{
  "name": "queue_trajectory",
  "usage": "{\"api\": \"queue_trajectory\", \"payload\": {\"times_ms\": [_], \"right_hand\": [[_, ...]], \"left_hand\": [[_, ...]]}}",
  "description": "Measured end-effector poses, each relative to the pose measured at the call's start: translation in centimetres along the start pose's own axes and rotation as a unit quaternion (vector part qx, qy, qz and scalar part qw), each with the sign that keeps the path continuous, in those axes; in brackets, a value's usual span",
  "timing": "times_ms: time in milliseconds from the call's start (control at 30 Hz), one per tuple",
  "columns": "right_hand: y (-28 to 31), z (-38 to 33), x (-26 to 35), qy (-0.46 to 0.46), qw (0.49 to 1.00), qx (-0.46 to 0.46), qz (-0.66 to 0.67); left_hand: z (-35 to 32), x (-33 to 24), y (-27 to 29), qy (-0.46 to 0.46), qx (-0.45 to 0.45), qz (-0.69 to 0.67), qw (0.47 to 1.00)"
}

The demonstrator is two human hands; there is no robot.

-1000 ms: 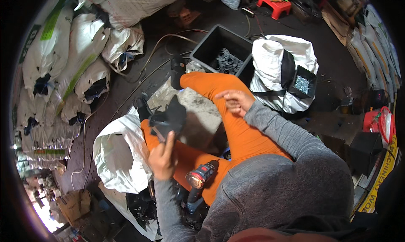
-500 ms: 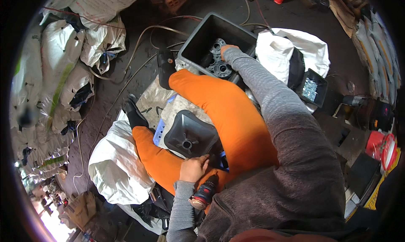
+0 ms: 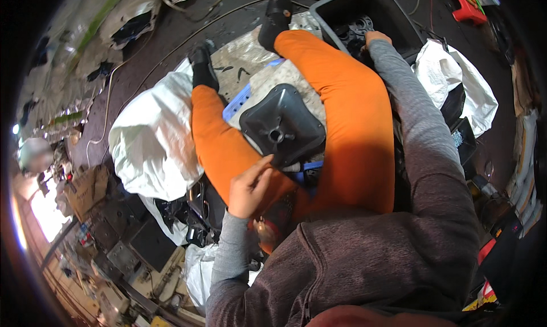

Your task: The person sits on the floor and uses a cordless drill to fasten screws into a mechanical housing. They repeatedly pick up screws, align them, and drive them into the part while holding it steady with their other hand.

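Between my orange-trousered legs lies a square black plastic base (image 3: 282, 122) with a round hole and ribs at its middle. My left hand (image 3: 249, 187) hovers over my left thigh by the near edge of the base, fingers apart and holding nothing. A cordless drill (image 3: 266, 233), blurred, rests in my lap beneath that wrist. On the far right my right hand (image 3: 377, 37) reaches into a deep black bin (image 3: 329, 24), at the edge of a round black plastic part (image 3: 361, 26). Its fingertips are hidden, so whether it grips the part cannot be told.
A blue perforated crate (image 3: 236, 103) shows under the base. White sacks stand left (image 3: 154, 136) and right (image 3: 481, 93) of me. A small black box (image 3: 464, 139) of metal pieces sits at right. Cables (image 3: 188, 28) cross the floor; a red stool (image 3: 464, 5) stands far right.
The whole view has shifted, so the base and bin appear higher and farther right. My left hand has opened its fingers. My right hand is still inside the bin.
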State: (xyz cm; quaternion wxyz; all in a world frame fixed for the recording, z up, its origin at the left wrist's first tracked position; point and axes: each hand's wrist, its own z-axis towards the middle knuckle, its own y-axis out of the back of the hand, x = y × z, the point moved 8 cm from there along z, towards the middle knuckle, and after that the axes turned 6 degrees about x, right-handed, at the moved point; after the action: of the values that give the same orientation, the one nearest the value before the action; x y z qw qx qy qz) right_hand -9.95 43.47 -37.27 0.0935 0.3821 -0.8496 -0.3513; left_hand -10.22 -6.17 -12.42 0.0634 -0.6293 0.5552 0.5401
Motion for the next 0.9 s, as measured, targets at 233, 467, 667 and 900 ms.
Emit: {"api": "queue_trajectory", "payload": {"times_ms": [233,467,667,900], "right_hand": [[9.8,-18.3,3.2,0.231,0.893,-0.324,0.212],[1.6,-37.7,16.9,0.636,0.615,-0.464,0.037],[-3.4,-37.7,18.6,0.638,0.642,-0.422,-0.050],[-5.0,-34.6,18.3,0.585,0.763,-0.257,0.097]], "left_hand": [[-14.4,4.7,1.8,0.142,0.002,-0.145,0.979],[-15.2,0.7,-0.4,0.032,0.078,0.059,0.995],[-15.1,1.3,-2.3,-0.002,0.046,0.120,0.992],[-14.0,0.8,-3.9,0.016,0.075,0.190,0.979]]}}
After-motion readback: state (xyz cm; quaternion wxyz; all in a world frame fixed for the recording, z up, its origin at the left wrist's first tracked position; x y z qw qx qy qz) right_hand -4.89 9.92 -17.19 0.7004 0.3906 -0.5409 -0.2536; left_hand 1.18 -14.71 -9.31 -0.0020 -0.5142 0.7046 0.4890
